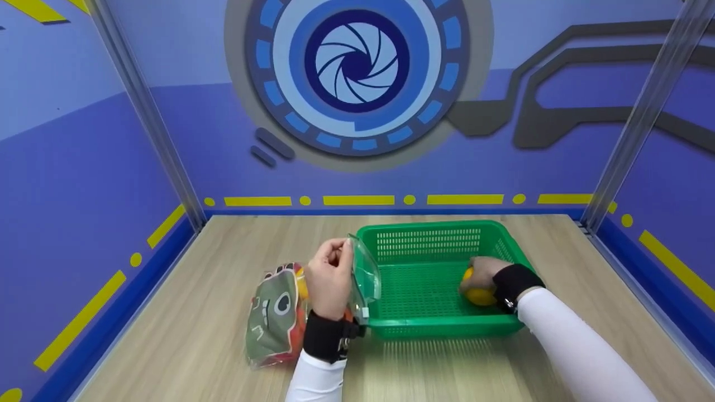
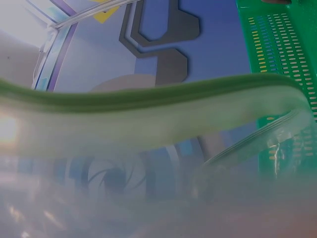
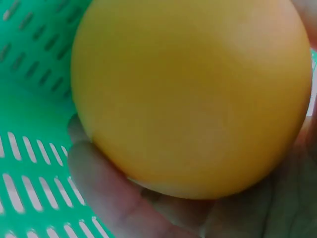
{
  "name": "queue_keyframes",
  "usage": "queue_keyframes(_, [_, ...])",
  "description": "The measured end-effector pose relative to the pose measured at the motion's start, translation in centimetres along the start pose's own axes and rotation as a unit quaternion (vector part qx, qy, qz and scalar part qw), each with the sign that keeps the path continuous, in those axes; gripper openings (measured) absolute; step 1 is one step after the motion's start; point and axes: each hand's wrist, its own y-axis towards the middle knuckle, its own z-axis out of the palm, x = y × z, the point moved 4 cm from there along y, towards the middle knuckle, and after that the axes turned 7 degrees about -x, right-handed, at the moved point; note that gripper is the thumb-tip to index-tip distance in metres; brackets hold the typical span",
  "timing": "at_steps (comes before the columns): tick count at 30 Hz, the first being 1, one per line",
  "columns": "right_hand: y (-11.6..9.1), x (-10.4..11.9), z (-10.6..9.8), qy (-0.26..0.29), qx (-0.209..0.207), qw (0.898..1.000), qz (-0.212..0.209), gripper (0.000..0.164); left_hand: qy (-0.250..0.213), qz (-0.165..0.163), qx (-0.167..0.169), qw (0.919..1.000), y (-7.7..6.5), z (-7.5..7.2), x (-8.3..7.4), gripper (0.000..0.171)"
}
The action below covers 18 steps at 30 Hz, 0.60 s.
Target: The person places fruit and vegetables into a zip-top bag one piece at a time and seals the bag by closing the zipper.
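My left hand [image 1: 328,282] pinches the clear top edge of a zip bag [image 1: 272,315], which lies on the table with a grey-green cartoon face printed on it. Red and yellow contents show along the bag's side. Its clear mouth [image 1: 367,276] hangs over the basket's left rim, and the green zip strip [image 2: 148,101] stretches across the left wrist view. Inside the basket, at the right end, my right hand [image 1: 487,272] grips a smooth yellow-orange ball-like thing [image 3: 188,99], fingers curled under it. Whether it is a ball or a fruit, I cannot tell.
The green plastic basket [image 1: 430,228] with slotted walls stands on the wood-grain table [image 1: 223,245], right of the bag. Blue printed panels [image 1: 184,128] close off the back and both sides, with metal posts [image 1: 642,106] at the corners.
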Motion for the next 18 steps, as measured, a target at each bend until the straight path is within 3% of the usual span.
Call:
queue_keyframes(8, [0.3,0.2,-0.3,0.010,-0.018,1.000,-0.012,0.086,0.009,0.011,0.000,0.9999,-0.1,0.0,0.1,0.009])
queue_keyframes(18, [0.2,0.5,-1.3,0.015,-0.041,0.999,-0.020,0.086,0.012,-0.001,0.004,0.9999,0.0,-0.1,-0.1,0.010])
